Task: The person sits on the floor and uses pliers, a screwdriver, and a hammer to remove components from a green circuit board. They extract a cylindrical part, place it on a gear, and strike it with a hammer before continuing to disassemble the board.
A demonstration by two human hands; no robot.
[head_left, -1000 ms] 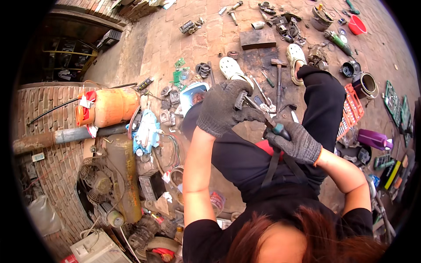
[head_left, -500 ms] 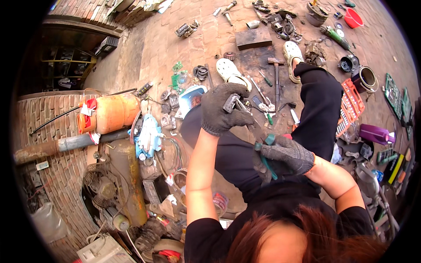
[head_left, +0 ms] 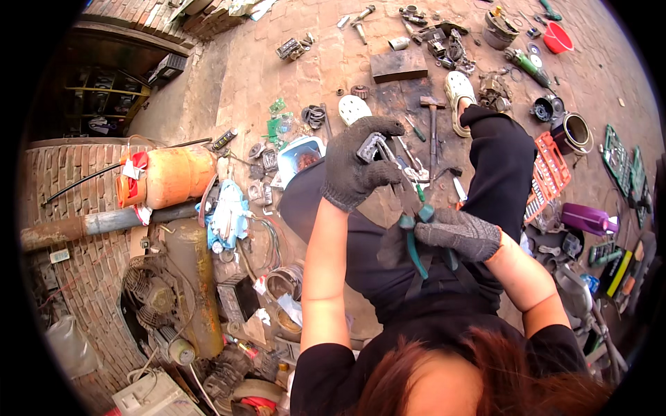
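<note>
My left hand (head_left: 350, 166), in a dark grey knit glove, is closed on a small grey metal part (head_left: 369, 147) held above my left thigh. My gloved right hand (head_left: 451, 237) grips a pair of pliers (head_left: 415, 247) with teal handles near my lap. Their long jaws point up toward the part; whether they touch it I cannot tell. Behind my hands are a white clog (head_left: 355, 109), a blue-white basin (head_left: 297, 159) and loose hand tools, including a hammer (head_left: 431, 132).
Around me lie an orange gas cylinder (head_left: 166, 175), a rusty tank (head_left: 198, 291), a dark metal block (head_left: 399, 64), an angle grinder (head_left: 527, 66), an orange socket case (head_left: 551, 170), a green tool case (head_left: 617, 159), a purple jug (head_left: 583, 216) and a red bowl (head_left: 557, 38).
My right hand has moved down and a little left, and the pliers' teal handles now show fully and spread in it. My left hand has risen slightly, still holding the metal part.
</note>
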